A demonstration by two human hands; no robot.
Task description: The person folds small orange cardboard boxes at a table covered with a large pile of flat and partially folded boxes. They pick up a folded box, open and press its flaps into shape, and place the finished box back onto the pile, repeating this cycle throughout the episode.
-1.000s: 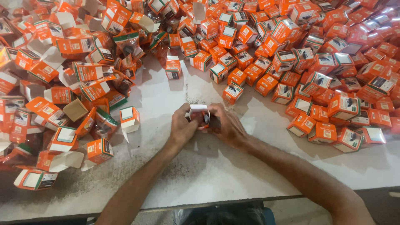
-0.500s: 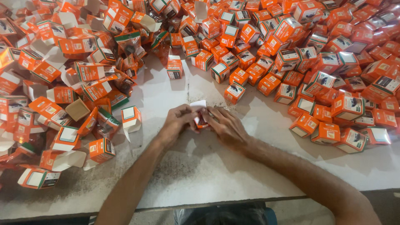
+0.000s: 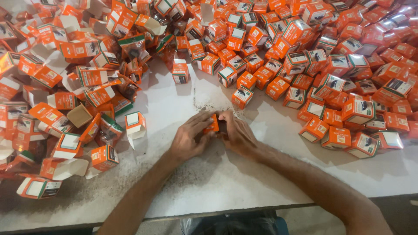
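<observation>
The small orange box (image 3: 212, 125) sits pinched between our left hand (image 3: 188, 139) and right hand (image 3: 237, 135) on the white table (image 3: 261, 174). Open orange-and-white cartons (image 3: 65, 100) crowd the left; closed orange boxes (image 3: 339, 78) heap right, none blocking us.

A scuffed white worktable (image 3: 226, 174) under soft overhead light, heaped with small orange cartons (image 3: 331, 65) along three sides.
</observation>
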